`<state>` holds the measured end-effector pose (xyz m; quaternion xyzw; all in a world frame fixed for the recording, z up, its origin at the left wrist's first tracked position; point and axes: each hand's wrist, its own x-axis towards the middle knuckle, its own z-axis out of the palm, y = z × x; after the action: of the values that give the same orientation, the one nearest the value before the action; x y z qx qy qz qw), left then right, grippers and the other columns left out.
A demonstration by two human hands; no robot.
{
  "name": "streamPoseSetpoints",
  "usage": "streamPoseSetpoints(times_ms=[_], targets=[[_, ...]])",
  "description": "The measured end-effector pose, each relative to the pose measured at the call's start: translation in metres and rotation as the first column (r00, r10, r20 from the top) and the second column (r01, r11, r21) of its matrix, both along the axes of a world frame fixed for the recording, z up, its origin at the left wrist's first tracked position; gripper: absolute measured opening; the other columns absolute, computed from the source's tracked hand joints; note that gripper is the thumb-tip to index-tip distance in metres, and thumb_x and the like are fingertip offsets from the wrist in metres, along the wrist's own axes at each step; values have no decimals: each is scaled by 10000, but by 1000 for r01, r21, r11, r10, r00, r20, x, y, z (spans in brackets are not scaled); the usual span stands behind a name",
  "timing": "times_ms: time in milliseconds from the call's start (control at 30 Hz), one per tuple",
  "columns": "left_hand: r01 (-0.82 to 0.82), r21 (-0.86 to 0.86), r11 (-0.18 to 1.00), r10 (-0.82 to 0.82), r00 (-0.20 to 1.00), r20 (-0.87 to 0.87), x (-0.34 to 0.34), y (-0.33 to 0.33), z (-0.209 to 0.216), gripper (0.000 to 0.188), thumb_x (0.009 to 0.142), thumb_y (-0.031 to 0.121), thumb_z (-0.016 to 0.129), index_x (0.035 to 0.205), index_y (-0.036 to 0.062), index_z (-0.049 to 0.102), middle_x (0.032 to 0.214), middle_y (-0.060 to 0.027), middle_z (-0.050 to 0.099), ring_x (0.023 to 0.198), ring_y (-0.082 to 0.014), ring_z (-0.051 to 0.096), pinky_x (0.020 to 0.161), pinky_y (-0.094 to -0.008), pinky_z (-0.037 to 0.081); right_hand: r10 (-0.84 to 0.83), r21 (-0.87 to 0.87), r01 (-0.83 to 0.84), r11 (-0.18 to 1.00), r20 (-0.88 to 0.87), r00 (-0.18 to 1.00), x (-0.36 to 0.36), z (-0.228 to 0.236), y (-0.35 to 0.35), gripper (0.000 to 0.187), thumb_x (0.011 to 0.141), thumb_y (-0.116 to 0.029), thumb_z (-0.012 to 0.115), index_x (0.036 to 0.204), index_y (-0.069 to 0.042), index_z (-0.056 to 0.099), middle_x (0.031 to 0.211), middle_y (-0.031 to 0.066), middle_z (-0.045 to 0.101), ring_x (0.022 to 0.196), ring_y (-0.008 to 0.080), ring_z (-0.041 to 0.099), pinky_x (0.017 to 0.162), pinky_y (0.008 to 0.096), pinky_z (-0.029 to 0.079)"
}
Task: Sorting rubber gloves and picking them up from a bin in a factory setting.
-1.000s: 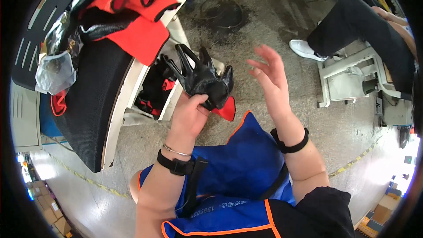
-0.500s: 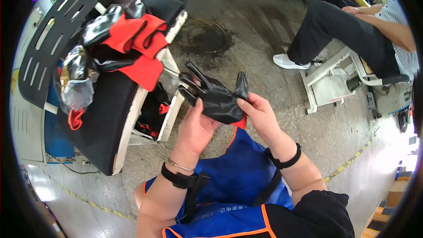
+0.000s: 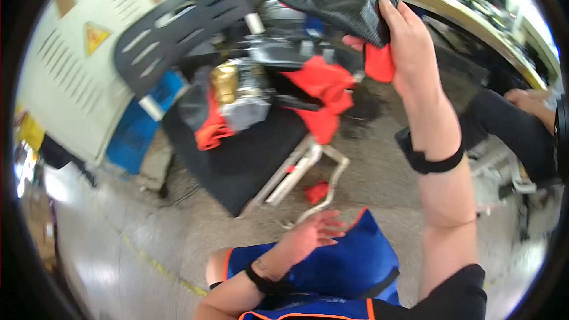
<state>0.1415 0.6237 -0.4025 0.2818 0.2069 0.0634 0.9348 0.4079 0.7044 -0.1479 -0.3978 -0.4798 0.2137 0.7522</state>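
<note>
A black coated glove [image 3: 341,6] with a red cuff hangs from my right hand [image 3: 413,44], which is raised high and out in front. My right thumb presses on the glove near its cuff, and the glove's fingers point left. My left hand [image 3: 308,238] is empty, low over the blue apron [image 3: 355,258] on my lap, with its fingers apart. On the black chair seat [image 3: 237,163] lie several red and black gloves [image 3: 323,89]. Beside them is a crumpled gold and silver wrapping [image 3: 228,86] with clear plastic.
The chair's slotted black backrest [image 3: 178,29] stands at the far left, before a pale cabinet [image 3: 71,71]. Under the seat's front edge shows something red [image 3: 317,191]. A long workbench [image 3: 456,12] runs along the back. At the right, a person in dark trousers [image 3: 512,130] is seated.
The glove has gone from both hands to my right hand alone, lifted up and forward. My left hand has let go and dropped toward my lap. The view has swung left.
</note>
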Motion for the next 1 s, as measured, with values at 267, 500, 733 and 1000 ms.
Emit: streamPoseSetpoints(times_ms=[267, 500, 733, 1000], targets=[[-64, 53, 997, 64, 998, 15, -20, -19, -13, 442, 1006, 388, 338, 1335, 107, 430, 1168, -67, 534, 1018, -173, 548, 874, -324, 445, -139, -268, 719, 642, 881, 453, 4, -68, 51, 440, 751, -260, 735, 1086, -149, 472, 798, 79, 584, 764, 266, 602, 693, 394, 458], [-381, 193, 904, 391, 920, -20, -65, -15, -42, 345, 952, 277, 471, 1225, 67, 479, 1064, -59, 559, 997, -181, 546, 854, -346, 458, -753, 322, 769, 551, 589, 293, 43, -108, -15, 249, 926, -154, 443, 1054, 13, 576, 834, 35, 559, 732, 135, 535, 680, 267, 466], [-424, 6, 905, 370, 783, -500, -49, 20, -38, 208, 942, 261, 480, 925, 79, 581, 791, -34, 601, 741, -164, 576, 686, -308, 463, -233, -560, 498, 662, 477, 847, 17, -348, -8, 160, 845, -202, 538, 876, -97, 656, 834, 120, 664, 807, 270, 643, 717, 389, 494], [-424, 94, 901, 402, 734, -547, -70, 6, -31, 192, 940, 252, 479, 940, 81, 565, 810, -51, 586, 753, -175, 557, 704, -314, 457, 373, -516, 300, 802, 826, 422, -86, -391, 60, 203, 812, -292, 621, 989, -208, 677, 934, 71, 596, 1007, 247, 580, 824, 401, 500]])
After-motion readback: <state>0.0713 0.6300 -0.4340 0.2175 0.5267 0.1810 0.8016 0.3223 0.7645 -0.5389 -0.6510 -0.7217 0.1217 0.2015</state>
